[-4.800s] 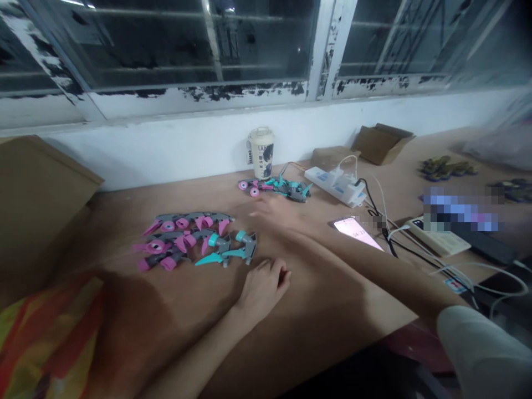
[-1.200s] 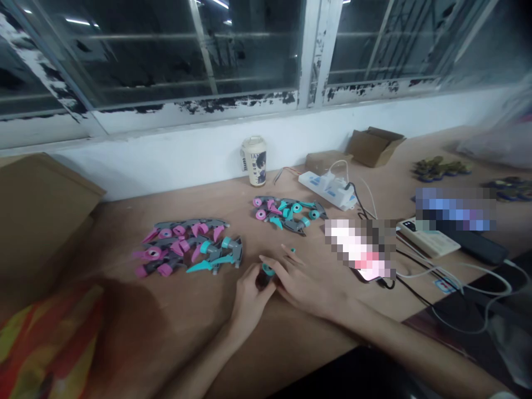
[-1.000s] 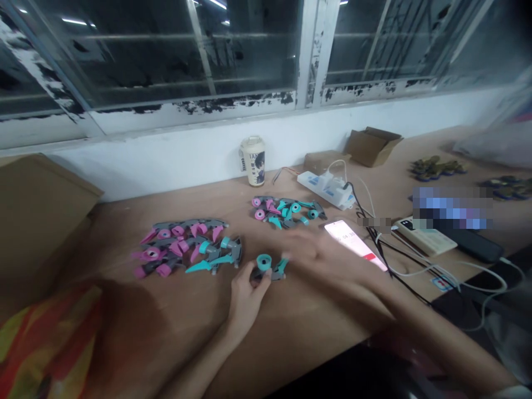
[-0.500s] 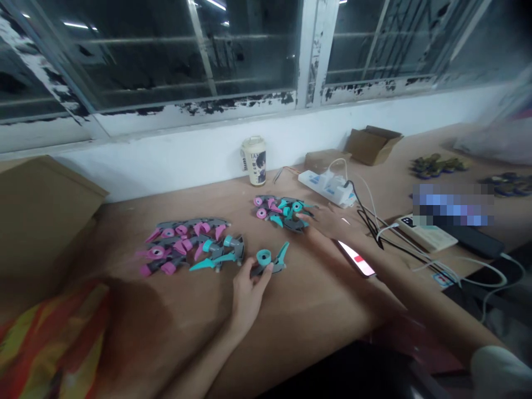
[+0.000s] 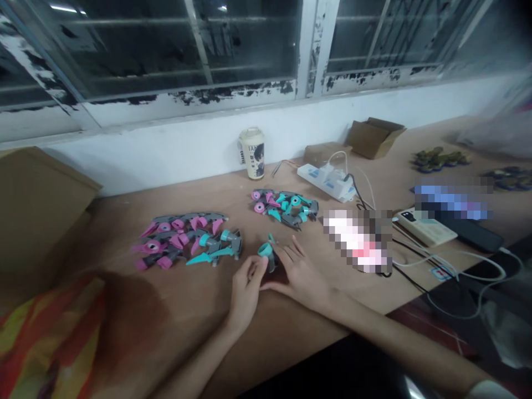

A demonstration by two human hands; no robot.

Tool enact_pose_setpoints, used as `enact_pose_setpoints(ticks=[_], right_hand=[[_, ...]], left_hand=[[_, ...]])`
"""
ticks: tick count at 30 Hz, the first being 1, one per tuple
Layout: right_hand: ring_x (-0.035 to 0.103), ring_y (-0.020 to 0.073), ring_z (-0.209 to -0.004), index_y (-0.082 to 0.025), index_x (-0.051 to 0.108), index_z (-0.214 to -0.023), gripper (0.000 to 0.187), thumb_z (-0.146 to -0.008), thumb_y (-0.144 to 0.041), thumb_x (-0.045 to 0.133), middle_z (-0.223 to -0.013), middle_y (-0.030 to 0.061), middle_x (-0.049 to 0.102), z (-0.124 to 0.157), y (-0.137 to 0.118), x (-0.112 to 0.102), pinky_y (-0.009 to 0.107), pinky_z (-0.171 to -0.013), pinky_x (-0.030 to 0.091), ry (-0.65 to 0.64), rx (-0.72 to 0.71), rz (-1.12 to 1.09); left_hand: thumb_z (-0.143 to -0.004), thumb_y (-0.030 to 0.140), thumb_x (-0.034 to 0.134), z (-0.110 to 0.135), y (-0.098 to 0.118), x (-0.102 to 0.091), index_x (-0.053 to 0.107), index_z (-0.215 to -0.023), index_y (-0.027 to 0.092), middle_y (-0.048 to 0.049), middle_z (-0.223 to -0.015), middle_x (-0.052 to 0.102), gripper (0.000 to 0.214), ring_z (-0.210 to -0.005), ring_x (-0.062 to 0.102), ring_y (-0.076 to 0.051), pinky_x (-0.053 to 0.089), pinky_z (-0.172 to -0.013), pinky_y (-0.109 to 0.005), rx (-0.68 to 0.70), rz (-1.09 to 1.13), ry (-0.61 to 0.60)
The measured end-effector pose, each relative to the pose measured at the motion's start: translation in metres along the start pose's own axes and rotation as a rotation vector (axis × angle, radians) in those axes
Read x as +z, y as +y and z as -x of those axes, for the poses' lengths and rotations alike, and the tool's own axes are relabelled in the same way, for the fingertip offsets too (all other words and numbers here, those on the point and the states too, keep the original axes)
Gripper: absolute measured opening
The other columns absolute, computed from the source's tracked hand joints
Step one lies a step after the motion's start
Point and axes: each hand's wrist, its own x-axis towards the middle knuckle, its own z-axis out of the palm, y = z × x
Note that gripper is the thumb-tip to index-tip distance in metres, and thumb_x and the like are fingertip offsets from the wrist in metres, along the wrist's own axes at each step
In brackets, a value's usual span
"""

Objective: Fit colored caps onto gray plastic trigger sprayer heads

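Near the middle of the table, my left hand [image 5: 246, 288] pinches a grey trigger sprayer head with a teal collar [image 5: 265, 250]. My right hand [image 5: 305, 277] is at its right side, thumb and fingers spread apart, the fingertips over the trigger end and hiding part of it. Whether those fingertips press on it is hard to see. To the left lies a group of grey sprayer heads with pink parts [image 5: 180, 239], with teal ones [image 5: 222, 246] at its right edge. Behind my hands is a smaller mixed pink and teal group [image 5: 285, 208].
A paper cup [image 5: 254, 158] stands by the wall. A white power strip [image 5: 326, 180] with cables, a power bank [image 5: 426, 226] and a blurred-out bright patch are to the right. Cardboard boxes [image 5: 376, 137] stand at the back right and far left [image 5: 37, 205]. A red-yellow bag [image 5: 54, 338] is front left.
My right hand has come back from the mixed group to the sprayer head in my left hand. The sprayer head is turned, its teal trigger now mostly hidden.
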Motion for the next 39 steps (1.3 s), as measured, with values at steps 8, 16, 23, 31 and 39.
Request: enact_pose_setpoints(ticks=[8, 16, 23, 31, 39], right_hand=[[0.060, 0.0206, -0.102, -0.023, 0.047, -0.112, 0.028, -0.087, -0.033, 0.052, -0.104, 0.0038, 0.065, 0.008, 0.014, -0.001, 0.055, -0.107, 0.027, 0.060, 0.077, -0.258], [0.061, 0.0161, -0.081, -0.020, 0.058, -0.100, 0.031, -0.080, -0.042, 0.061, -0.087, 0.0017, 0.065, 0.007, 0.021, -0.009, 0.028, -0.071, 0.048, -0.152, 0.365, -0.721], [0.064, 0.0158, -0.078, -0.017, 0.060, -0.097, 0.032, -0.078, -0.042, 0.062, -0.081, 0.0021, 0.067, 0.000, 0.024, -0.001, 0.028, -0.071, 0.049, -0.263, 0.375, -0.935], [0.060, 0.0146, -0.074, -0.018, 0.061, -0.090, 0.030, -0.074, -0.043, 0.065, -0.078, 0.0002, 0.063, 0.006, 0.028, 0.006, 0.027, -0.067, 0.047, -0.191, 0.337, -0.846], [0.052, 0.0117, -0.069, -0.018, 0.060, -0.084, 0.028, -0.070, -0.040, 0.070, -0.074, -0.0028, 0.055, 0.006, 0.029, 0.006, 0.024, -0.064, 0.042, -0.193, 0.328, -0.916]], left_hand=[[-0.088, 0.043, 0.044, 0.005, 0.002, 0.001, 0.057, -0.075, 0.016, -0.0009, -0.074, 0.058, 0.032, -0.070, 0.058, -0.013, 0.049, -0.064, -0.023, -0.012, 0.058, -0.085], [-0.074, 0.040, 0.063, -0.030, 0.010, -0.028, 0.059, -0.095, 0.014, -0.0031, -0.077, 0.061, 0.034, -0.065, 0.062, -0.015, 0.051, -0.049, -0.022, -0.289, 0.267, -0.546], [-0.071, 0.028, 0.069, -0.032, 0.006, -0.030, 0.060, -0.098, 0.015, -0.0046, -0.088, 0.064, 0.032, -0.074, 0.063, -0.015, 0.054, -0.059, -0.025, -0.235, 0.258, -0.586], [-0.071, 0.028, 0.068, -0.033, 0.002, -0.028, 0.060, -0.097, 0.017, -0.0058, -0.095, 0.062, 0.029, -0.076, 0.061, -0.015, 0.053, -0.056, -0.023, -0.223, 0.242, -0.591], [-0.075, 0.028, 0.064, -0.028, 0.003, -0.025, 0.056, -0.100, 0.018, -0.0050, -0.095, 0.059, 0.027, -0.074, 0.059, -0.014, 0.052, -0.057, -0.022, -0.197, 0.234, -0.588]])
